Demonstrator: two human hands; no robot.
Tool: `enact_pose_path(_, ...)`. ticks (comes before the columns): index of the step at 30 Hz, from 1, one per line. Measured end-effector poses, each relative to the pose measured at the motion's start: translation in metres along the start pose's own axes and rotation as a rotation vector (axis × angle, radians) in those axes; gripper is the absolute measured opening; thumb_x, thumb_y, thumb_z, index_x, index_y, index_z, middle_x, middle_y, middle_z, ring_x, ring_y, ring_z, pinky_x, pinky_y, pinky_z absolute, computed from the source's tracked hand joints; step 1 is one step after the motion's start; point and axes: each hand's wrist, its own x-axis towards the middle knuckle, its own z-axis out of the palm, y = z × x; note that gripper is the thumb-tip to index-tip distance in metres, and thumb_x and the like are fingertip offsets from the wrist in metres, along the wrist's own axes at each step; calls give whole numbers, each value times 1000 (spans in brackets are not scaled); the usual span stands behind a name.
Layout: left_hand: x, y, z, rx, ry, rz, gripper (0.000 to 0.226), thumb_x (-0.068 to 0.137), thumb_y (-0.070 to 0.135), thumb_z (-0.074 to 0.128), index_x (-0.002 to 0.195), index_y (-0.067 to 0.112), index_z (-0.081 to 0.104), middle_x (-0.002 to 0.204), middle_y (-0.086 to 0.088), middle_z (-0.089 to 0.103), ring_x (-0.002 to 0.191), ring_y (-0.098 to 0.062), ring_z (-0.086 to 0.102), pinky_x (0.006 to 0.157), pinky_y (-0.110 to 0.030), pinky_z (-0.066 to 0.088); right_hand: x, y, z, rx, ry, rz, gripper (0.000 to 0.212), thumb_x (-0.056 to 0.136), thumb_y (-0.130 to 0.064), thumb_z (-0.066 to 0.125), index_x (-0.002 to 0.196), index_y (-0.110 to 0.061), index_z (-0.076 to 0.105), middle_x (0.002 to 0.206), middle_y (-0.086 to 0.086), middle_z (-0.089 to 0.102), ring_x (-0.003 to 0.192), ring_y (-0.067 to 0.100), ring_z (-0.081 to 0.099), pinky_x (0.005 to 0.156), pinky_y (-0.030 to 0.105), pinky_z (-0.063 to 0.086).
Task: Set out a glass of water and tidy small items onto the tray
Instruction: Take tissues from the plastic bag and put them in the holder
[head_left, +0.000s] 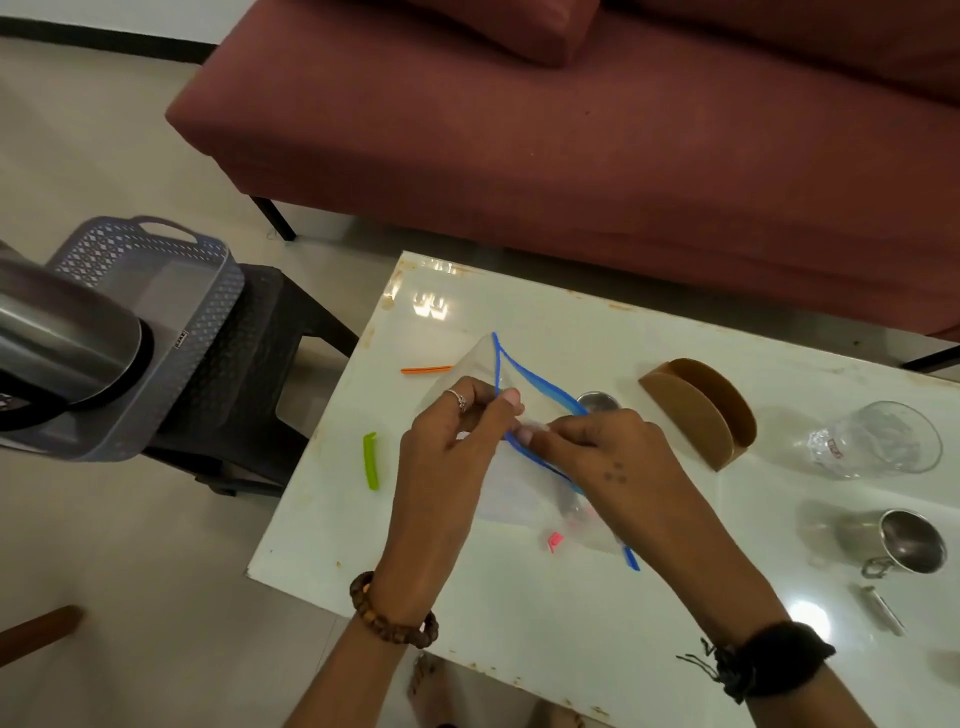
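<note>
A clear zip bag (524, 493) with a blue seal strip lies open-mouthed on the white table (519, 613). My left hand (447, 457) pinches one side of the blue strip. My right hand (597, 441) pinches the strip close beside it, and something small and pale sits at the fingertips. A small pink piece (555, 540) shows inside the bag. A green clip (370, 461) and an orange stick (426, 369) lie on the table left of the bag. An empty clear glass (878, 440) lies on its side at the right.
A grey lattice tray (171, 291) sits on a dark stool (275, 332) left of the table, partly covered by a steel kettle (57, 338). A brown napkin holder (701, 410), a steel cup (906, 543), a small steel bowl (597, 401) and a metal clip (880, 608) rest on the table. A maroon sofa (519, 130) stands behind.
</note>
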Motion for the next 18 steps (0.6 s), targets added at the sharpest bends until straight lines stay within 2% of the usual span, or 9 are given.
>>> enact_pose_path(3, -4, -10, -10, -105, 27, -3, 26, 72, 53, 48, 73, 40, 70, 78, 15, 72, 80, -5, 66, 76, -26, 53, 1, 2, -3, 34, -1, -40, 40, 83, -33, 60, 85, 7, 65, 66, 24, 46, 56, 17, 38, 48, 21, 27)
enact_pose_path(6, -4, -40, -18, -218, 189, -63, 33, 82, 49, 44, 90, 28, 68, 95, 6, 71, 96, -9, 64, 81, -30, 53, -1, 3, -3, 120, -40, -51, 34, 83, -26, 63, 85, 8, 65, 79, 30, 60, 66, 36, 53, 59, 27, 37)
enact_pose_path(8, -3, -67, -21, -275, 299, -223, 34, 87, 48, 44, 109, 28, 60, 114, 7, 65, 107, -9, 57, 92, -35, 46, -3, 1, -5, 277, -95, -32, 29, 81, -30, 64, 80, -1, 69, 74, 19, 67, 65, 28, 61, 60, 25, 44)
enact_pose_path(10, -1, -89, -23, -365, 249, -398, 40, 88, 51, 43, 121, 30, 53, 125, 7, 59, 113, -8, 54, 97, -37, 43, -7, -1, -8, 468, -178, 6, 22, 74, -39, 66, 72, -18, 74, 62, -5, 69, 59, 8, 65, 57, 11, 48)
enact_pose_path(11, 1, -98, -22, -436, 169, -464, 42, 86, 55, 43, 117, 30, 55, 120, 7, 63, 109, -8, 58, 93, -36, 48, -8, -1, -9, 540, -213, 18, 22, 69, -44, 65, 70, -24, 75, 62, -10, 70, 60, 4, 65, 58, 9, 48)
enact_pose_path(13, 3, -112, -18, -582, 42, -562, 43, 82, 63, 44, 100, 27, 59, 94, 8, 74, 87, -8, 70, 68, -28, 57, -9, 4, -8, 630, -227, 37, 33, 57, -52, 63, 71, -24, 75, 62, -10, 69, 60, 2, 65, 59, 9, 50)
enact_pose_path(14, 5, -116, -17, -635, 3, -595, 45, 78, 65, 48, 97, 26, 60, 86, 9, 76, 81, -9, 71, 61, -26, 57, -10, 7, -8, 641, -206, 48, 39, 53, -54, 62, 72, -22, 74, 61, -9, 68, 59, 3, 63, 58, 8, 50)
enact_pose_path(16, 10, -123, -18, -688, -49, -594, 51, 74, 64, 56, 104, 24, 65, 96, 5, 75, 91, -13, 70, 65, -28, 57, -10, 12, -10, 636, -110, 66, 32, 54, -51, 61, 69, -26, 74, 60, -7, 68, 57, -1, 63, 54, 6, 48)
enact_pose_path(18, 18, -129, -26, -649, 10, -528, 53, 74, 54, 64, 117, 25, 62, 111, 1, 71, 103, -17, 66, 75, -32, 57, -12, 18, -15, 583, -7, 61, 21, 63, -43, 60, 63, -28, 74, 62, -3, 69, 60, -3, 63, 53, 4, 47)
